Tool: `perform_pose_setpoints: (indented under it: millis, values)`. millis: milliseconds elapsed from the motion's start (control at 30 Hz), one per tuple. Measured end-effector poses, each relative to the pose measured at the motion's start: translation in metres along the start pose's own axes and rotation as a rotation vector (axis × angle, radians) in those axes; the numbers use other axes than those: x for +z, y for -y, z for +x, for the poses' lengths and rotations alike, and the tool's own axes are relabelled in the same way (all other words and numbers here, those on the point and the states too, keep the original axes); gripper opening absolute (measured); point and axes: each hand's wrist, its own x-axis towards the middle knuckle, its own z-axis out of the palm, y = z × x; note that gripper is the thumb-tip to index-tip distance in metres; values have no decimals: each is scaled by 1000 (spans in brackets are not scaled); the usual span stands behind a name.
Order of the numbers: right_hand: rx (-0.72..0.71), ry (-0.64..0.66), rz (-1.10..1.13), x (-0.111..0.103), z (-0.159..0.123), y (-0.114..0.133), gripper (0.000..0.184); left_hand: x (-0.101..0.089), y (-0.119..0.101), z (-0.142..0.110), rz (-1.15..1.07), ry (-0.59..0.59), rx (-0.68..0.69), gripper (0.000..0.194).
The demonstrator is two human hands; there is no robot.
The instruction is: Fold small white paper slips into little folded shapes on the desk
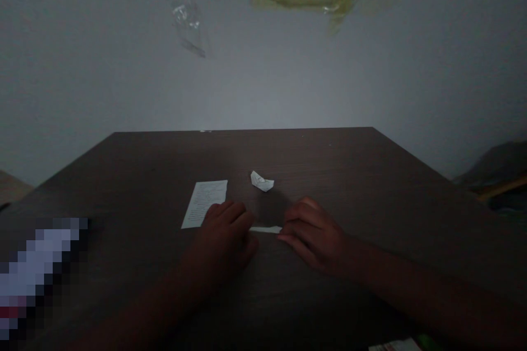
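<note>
**Folded paper strip (265,229) sits low mid-frame**

Our left hand (222,241) and right hand (315,236) curl their fingers closed at its ends; any grip we cannot tell. A printed sheet (205,204) and paper boat (262,181) lie just beyond on the dark wooden table (313,164).

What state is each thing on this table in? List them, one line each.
Left hand: curled, fingers at the strip's left end.
Right hand: slightly curled, fingers at the strip's right end.
White paper strip: lying flat between the hands.
Folded white paper: folded, lying apart from the hands.
Printed paper sheet: flat and unfolded, lower edge beside the left hand.
Dark wooden table: holding the papers.
</note>
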Motion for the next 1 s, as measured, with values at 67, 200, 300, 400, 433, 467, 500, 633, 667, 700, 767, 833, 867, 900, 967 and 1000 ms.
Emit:
perform_pose_setpoints:
  millis: [67, 200, 300, 400, 433, 467, 500, 633, 667, 700, 767, 833, 867, 900, 967, 1000]
  values:
    - [7, -13, -10, 1, -1, -4, 5, -1, 7, 0, 31, -25, -26, 18]
    - [8, -10, -28, 2, -1, -5, 6, 2, 8, -3, -24, -106, 54, 11]
    - [3, 12, -20, 3, 0, -2, 6, 8, 1, -5, -64, -67, 136, 21]
    - [18, 29, -59, 6, 0, -1, 3, 11, -5, -5, -44, -26, 164, 21]
    - [26, 32, -84, 7, 1, 0, 4, 12, -6, -5, -27, -30, 164, 21]
    - [36, 34, -106, 9, 1, 0, 6, 12, -8, -5, -6, -38, 163, 21]
    - [43, 35, -124, 10, 1, 1, 8, 11, -10, -6, 13, -51, 167, 20]
    - [38, 9, -157, 13, 2, 7, 12, 9, -21, -10, 30, -74, 198, 19]
    - [37, 2, -163, 12, 2, 9, 12, 8, -23, -11, 22, -72, 198, 20]
    - [35, -2, -168, 12, 3, 10, 12, 8, -26, -11, 15, -66, 195, 20]
    - [36, -2, -171, 10, 4, 13, 12, 8, -29, -12, 3, -62, 193, 20]
    - [33, 3, -171, 9, 5, 15, 12, 8, -29, -12, 6, -57, 189, 20]
    - [29, 3, -172, 9, 5, 15, 12, 8, -29, -12, 9, -60, 188, 20]
    - [21, 5, -174, 8, 6, 15, 11, 8, -28, -11, 11, -65, 188, 21]
    - [13, 10, -179, 8, 7, 14, 10, 7, -26, -12, 5, -78, 194, 23]
    - [12, 16, -183, 7, 7, 13, 10, 6, -25, -12, -5, -88, 199, 24]
